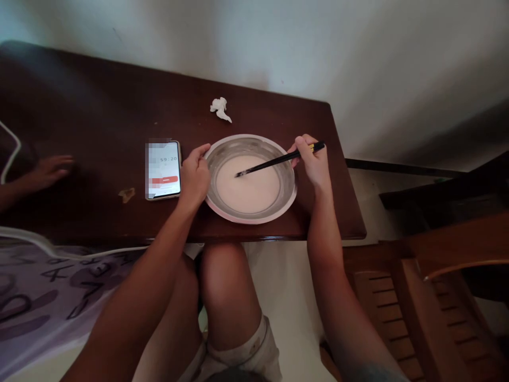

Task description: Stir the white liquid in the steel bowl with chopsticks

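A wide metal bowl [254, 218] stands on the dark wooden table near its front edge. Pale, milky liquid [250, 193] covers its bottom. My left hand [196, 178] grips the bowl's left rim, with the fingers along the outside. In my right hand [314, 163] is a pair of black chopsticks [274, 159], held over the bowl's right rim. They slant down to the left, and their whitened tips reach the liquid near the middle; whether they dip below the surface I cannot tell.
A lit phone [165, 170] lies left of the bowl, and a crumpled tissue [220, 109] behind it. Another person's hand [53, 168] rests at the table's far left, near a white cable [11, 154]. A wooden chair [405, 307] stands at the right.
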